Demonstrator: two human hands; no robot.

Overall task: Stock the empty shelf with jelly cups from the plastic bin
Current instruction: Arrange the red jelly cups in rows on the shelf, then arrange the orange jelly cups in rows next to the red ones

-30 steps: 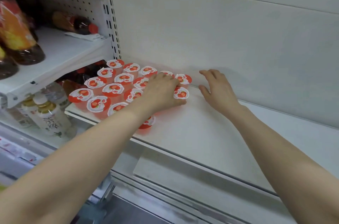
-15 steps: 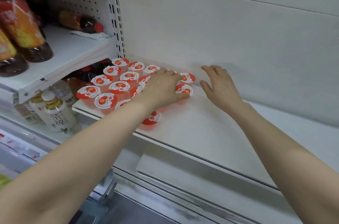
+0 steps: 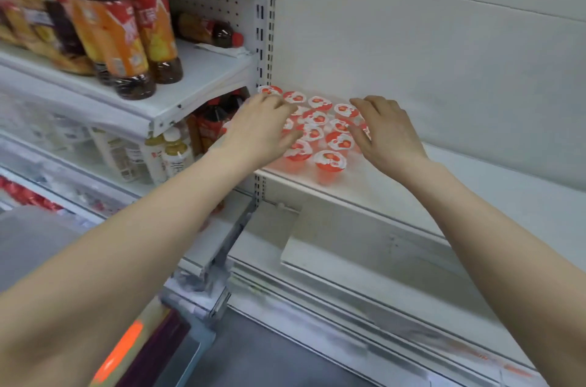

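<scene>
Flanking the jelly cups [image 3: 329, 161] clustered at the left end of the shelf [image 3: 532, 202], left hand [image 3: 260, 129] and right hand [image 3: 390, 133] lie fingers apart, gripping nothing; white surface extends rightward.

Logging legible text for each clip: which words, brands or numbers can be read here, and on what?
None can be read.
Orange labels on the drink bottles: print there, blurred by motion.
Labels on the white bottles below: marks too blurred.
Lids of the jelly cups: fruit picture; any lettering too small.
</scene>
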